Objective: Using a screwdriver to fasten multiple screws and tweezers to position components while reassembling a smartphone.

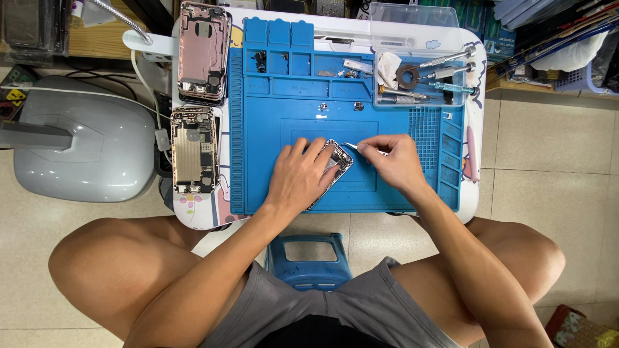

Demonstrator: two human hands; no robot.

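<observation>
Pinning the opened phone (335,169) flat on the blue mat (271,129), the left hand (300,177) steadies it while the right hand (393,158) pinches tweezers (351,146), tip seemingly inside.

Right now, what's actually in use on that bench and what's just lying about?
In use:
left hand pressing down the open phone
right hand holding tweezers at the phone
blue mat under it

Lying about:
pink phone shell
gold phone shell
clear tray of screwdrivers
lamp
</observation>
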